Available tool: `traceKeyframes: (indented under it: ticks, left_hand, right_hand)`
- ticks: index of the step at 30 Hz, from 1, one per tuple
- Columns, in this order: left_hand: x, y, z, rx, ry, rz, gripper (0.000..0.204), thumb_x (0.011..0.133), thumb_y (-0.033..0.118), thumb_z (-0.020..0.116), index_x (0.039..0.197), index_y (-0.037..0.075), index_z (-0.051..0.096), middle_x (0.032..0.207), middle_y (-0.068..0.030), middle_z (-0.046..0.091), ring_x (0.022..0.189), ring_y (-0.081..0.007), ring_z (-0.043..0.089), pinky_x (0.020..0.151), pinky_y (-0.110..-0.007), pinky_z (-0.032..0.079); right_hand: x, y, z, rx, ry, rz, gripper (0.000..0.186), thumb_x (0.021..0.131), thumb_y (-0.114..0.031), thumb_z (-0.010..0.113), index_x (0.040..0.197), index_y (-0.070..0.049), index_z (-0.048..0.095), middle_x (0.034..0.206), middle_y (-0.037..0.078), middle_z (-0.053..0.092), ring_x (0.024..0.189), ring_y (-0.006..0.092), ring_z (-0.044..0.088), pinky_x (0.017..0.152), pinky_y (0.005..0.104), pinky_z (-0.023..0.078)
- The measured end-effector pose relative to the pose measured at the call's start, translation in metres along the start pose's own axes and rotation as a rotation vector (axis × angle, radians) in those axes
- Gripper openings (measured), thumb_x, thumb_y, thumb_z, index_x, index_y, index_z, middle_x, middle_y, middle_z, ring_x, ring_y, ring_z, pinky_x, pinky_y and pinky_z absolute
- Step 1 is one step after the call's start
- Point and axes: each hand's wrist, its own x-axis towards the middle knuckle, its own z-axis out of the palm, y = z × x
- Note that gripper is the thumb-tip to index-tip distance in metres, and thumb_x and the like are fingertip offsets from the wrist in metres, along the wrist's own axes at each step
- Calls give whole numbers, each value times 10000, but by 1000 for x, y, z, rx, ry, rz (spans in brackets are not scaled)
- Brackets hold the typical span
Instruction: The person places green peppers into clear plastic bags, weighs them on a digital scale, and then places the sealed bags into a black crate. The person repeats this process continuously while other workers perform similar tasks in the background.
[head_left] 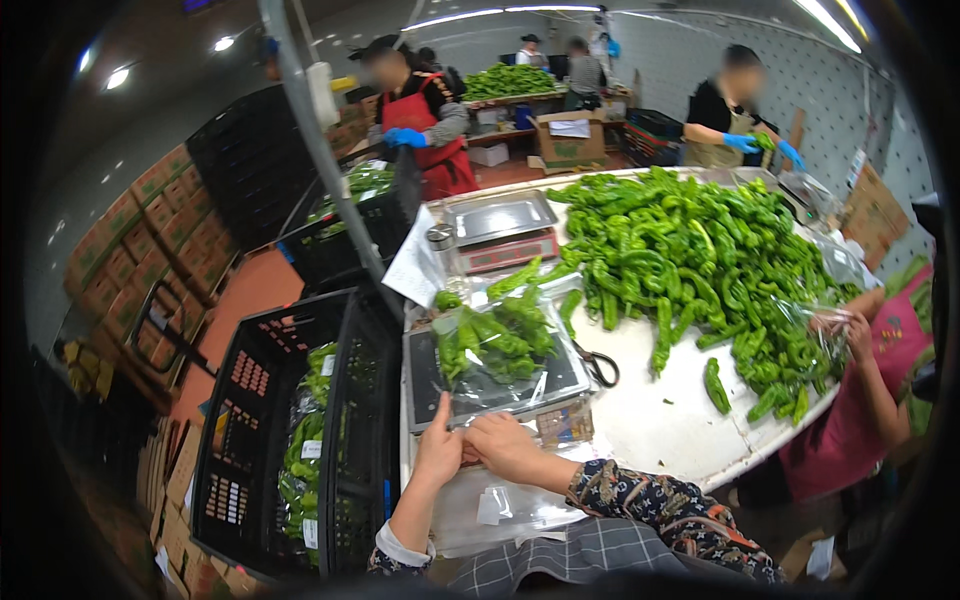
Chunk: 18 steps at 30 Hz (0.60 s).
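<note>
A clear plastic bag (497, 392) with green peppers (500, 340) in it lies on the dark platform of a weighing scale (422, 368) in front of me. At the bag's near end, my left hand (438, 450) is closed, with its index finger stretched out along the plastic. My right hand (505, 448) meets it there, fingers curled in a pinch. The gathered plastic between the hands is mostly hidden. Flat clear bags (490, 510) lie just below my wrists.
A big heap of loose green peppers (690, 260) covers the table's far right side. Scissors (600, 368) lie beside the scale, and a second scale (500, 220) stands behind it. Black crates (345, 440) with bagged peppers stand at left. A co-worker in pink (850, 400) handles a bag at right.
</note>
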Motion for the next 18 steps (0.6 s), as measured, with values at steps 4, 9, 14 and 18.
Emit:
traceKeyframes:
  ticks: [4,9,14,18]
  left_hand:
    - [5,-15,5,-16,81,119,639,786,-12,432,1378,48,197,671,-35,555,519,-67,485,486,-226,438]
    - [2,6,16,59,21,55,633,806,-8,416,1386,67,174,635,-40,556,512,-74,499,488,-218,436]
    - [-9,-16,-4,-205,-6,-23,671,851,1,385,1404,146,33,605,-75,577,529,-136,579,506,-263,485]
    - [-9,-15,7,-240,-57,-58,664,863,23,401,1404,151,37,613,-45,563,560,-138,590,570,-280,507]
  right_hand:
    - [-3,3,-2,20,63,-74,118,689,-113,576,787,-83,516,794,65,501,803,240,497,702,357,370]
    - [-11,10,-16,155,121,-27,112,705,-134,616,744,-85,524,718,72,506,732,281,489,679,371,380]
    - [-40,10,-76,965,203,403,65,821,-60,550,811,-42,489,884,50,521,819,139,492,748,278,409]
    - [-35,17,-102,759,274,495,53,817,-55,550,800,-20,514,849,54,549,826,133,513,755,268,416]
